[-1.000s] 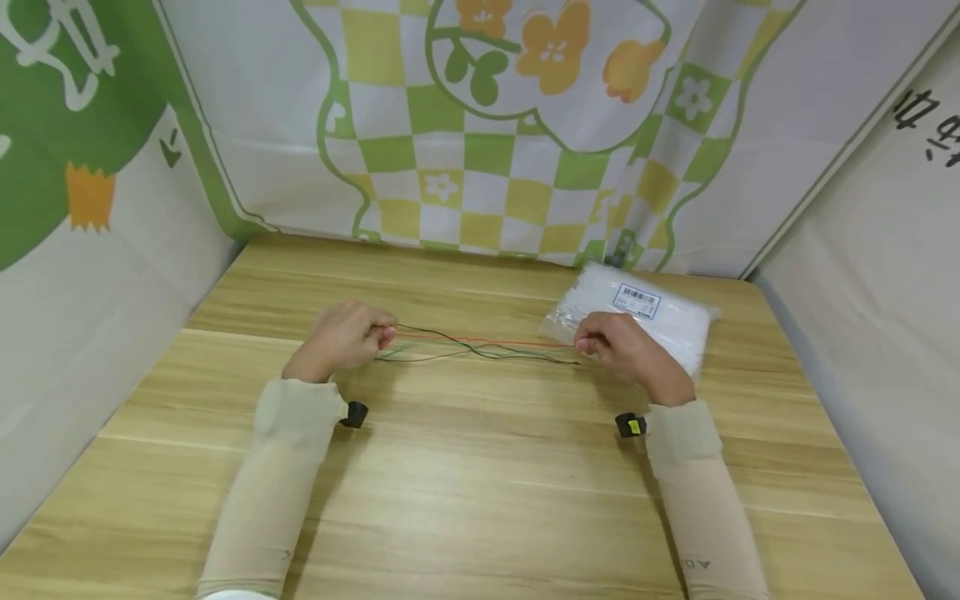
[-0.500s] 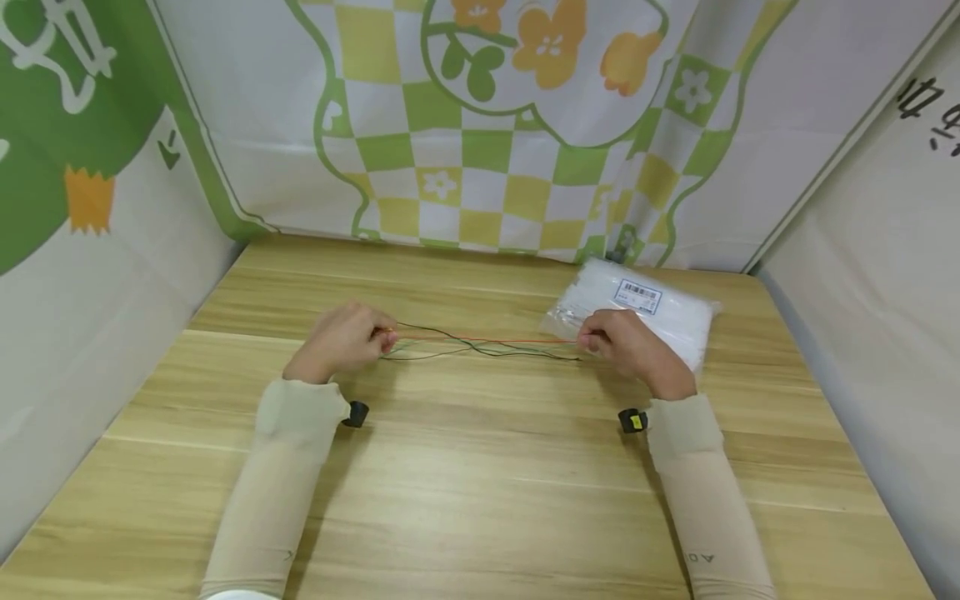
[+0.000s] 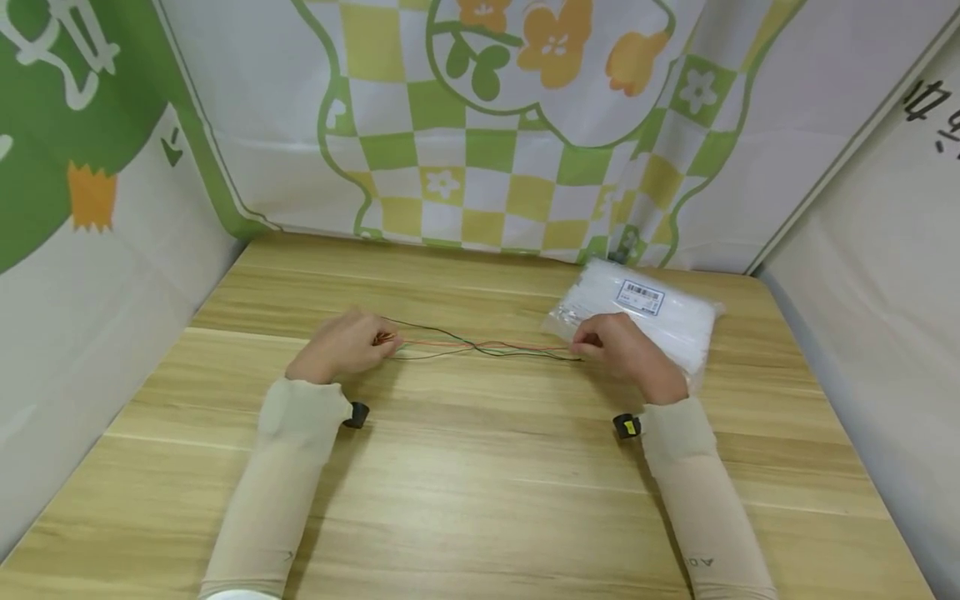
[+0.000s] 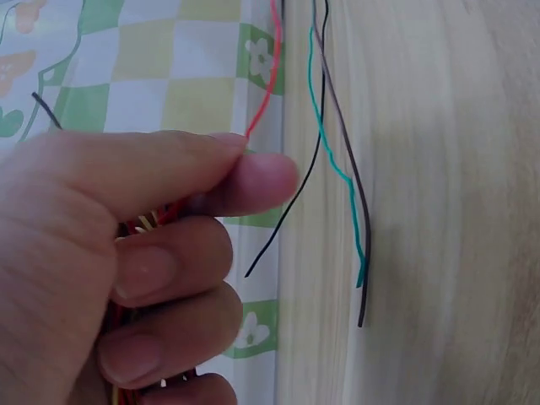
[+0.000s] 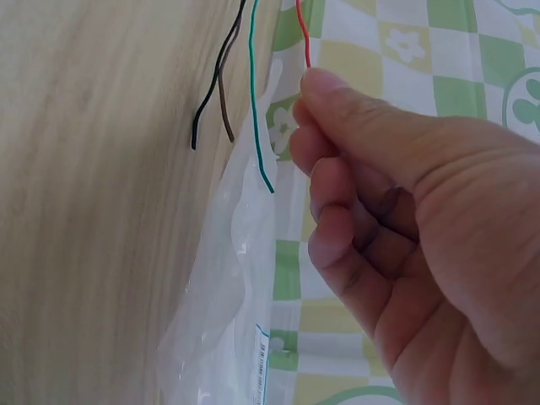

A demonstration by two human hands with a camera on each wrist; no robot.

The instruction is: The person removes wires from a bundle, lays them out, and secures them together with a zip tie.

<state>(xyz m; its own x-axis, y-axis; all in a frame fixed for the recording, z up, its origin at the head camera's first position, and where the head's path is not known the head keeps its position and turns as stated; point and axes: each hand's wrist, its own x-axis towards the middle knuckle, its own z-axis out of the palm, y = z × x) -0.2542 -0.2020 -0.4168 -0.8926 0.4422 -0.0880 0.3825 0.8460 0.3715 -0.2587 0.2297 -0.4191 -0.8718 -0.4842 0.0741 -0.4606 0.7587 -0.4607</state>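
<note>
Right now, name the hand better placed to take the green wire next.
Probably the right hand: it visibly pinches only the red wire, while the left hand also holds a wire bundle.

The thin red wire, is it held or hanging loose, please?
Held: the left hand pinches the thin red wire between thumb and finger, and the right hand does likewise.

Mid-frame, the wires [image 3: 476, 345] show red, green, black and brown; the surface [image 3: 487, 483] is yellowish wood grain, the upper-centre cloth [image 3: 487, 150] checked green, yellow and white.
</note>
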